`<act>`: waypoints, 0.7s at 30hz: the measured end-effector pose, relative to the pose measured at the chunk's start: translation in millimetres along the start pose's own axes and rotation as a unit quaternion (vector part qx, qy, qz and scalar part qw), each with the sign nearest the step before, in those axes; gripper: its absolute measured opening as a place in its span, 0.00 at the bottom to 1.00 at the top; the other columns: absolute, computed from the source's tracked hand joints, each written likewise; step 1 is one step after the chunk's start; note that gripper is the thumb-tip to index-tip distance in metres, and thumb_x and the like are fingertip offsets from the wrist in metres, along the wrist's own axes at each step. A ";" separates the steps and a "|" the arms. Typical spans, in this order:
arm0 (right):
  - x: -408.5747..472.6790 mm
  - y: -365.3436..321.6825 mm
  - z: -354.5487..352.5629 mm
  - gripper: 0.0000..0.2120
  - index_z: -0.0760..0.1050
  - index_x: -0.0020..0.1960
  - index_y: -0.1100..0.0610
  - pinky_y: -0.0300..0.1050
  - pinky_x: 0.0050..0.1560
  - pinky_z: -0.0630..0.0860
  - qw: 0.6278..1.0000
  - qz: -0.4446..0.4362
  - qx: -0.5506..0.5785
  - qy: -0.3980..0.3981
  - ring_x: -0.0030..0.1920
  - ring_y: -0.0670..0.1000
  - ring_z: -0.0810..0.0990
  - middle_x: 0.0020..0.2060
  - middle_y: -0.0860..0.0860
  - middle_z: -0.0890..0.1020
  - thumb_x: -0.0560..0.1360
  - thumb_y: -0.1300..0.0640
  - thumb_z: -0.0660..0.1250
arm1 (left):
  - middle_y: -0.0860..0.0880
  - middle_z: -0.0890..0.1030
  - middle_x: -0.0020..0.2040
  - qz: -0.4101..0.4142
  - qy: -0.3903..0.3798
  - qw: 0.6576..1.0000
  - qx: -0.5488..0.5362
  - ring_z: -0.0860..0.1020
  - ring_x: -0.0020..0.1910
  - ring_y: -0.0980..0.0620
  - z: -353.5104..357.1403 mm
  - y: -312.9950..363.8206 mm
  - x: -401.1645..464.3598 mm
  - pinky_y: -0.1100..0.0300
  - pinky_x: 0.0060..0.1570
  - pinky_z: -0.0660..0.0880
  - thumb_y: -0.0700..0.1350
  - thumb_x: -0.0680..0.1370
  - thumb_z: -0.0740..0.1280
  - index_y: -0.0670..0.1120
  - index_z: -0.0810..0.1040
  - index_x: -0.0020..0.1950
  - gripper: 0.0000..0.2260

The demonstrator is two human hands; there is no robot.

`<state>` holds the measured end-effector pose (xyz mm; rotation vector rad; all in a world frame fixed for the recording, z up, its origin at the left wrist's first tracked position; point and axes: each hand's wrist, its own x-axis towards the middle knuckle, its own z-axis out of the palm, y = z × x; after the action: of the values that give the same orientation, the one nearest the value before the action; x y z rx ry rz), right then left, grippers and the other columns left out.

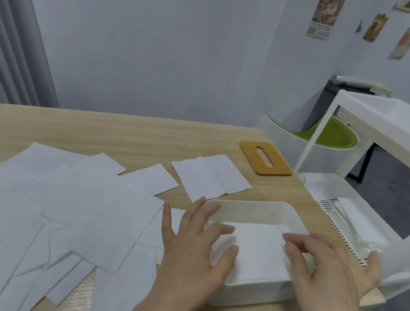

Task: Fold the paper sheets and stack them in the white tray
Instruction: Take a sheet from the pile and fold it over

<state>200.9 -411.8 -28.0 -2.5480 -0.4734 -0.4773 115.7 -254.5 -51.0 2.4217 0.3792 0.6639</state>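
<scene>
Paper sheets (59, 201) lie in a big loose pile at the lower left on our desk (126, 130). Our left hand (198, 247) and right hand (326, 270) spread their fingers (223, 234) flat over the folded stack (258, 249) in the white tray (258, 206). We think this stacking step is nearly done; next we must take another sheet to fold.

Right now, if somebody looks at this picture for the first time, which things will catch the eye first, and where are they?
First come the two hands low in the middle: the left hand and the right hand lie with spread fingers on the folded paper stack inside the white tray at the table's right end. Next, the loose paper sheets overlap across the left half of the wooden table. Behind the tray lies a tan slotted lid.
</scene>
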 end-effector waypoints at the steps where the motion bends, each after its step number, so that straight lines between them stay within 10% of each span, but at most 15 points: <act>1: -0.1 -2.4 1.1 0.06 0.80 0.44 0.43 0.39 0.67 0.28 1.000 -0.010 0.005 0.009 0.55 0.47 0.76 0.36 0.34 0.75 0.75 0.54 0.69 | 0.67 0.62 0.72 -0.003 0.013 1.000 -0.023 0.47 0.75 0.69 -1.7 -1.3 -0.3 0.55 0.68 0.21 0.66 0.71 0.48 0.62 0.78 0.58 0.25; 21: -11.7 -114.2 42.6 0.11 0.77 0.51 0.42 0.32 0.68 0.45 0.969 -0.187 0.158 0.020 0.61 0.37 0.66 0.49 0.32 0.75 0.73 0.46 0.58 | 0.66 0.69 0.66 -0.095 0.146 0.982 -0.077 0.62 0.70 0.69 -79.0 -92.6 -13.1 0.58 0.73 0.30 0.64 0.71 0.56 0.68 0.73 0.53 0.14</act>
<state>153.7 -299.1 -20.9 -2.1431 -0.9430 -0.5372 51.8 -150.2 -57.2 2.1116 0.6454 0.9286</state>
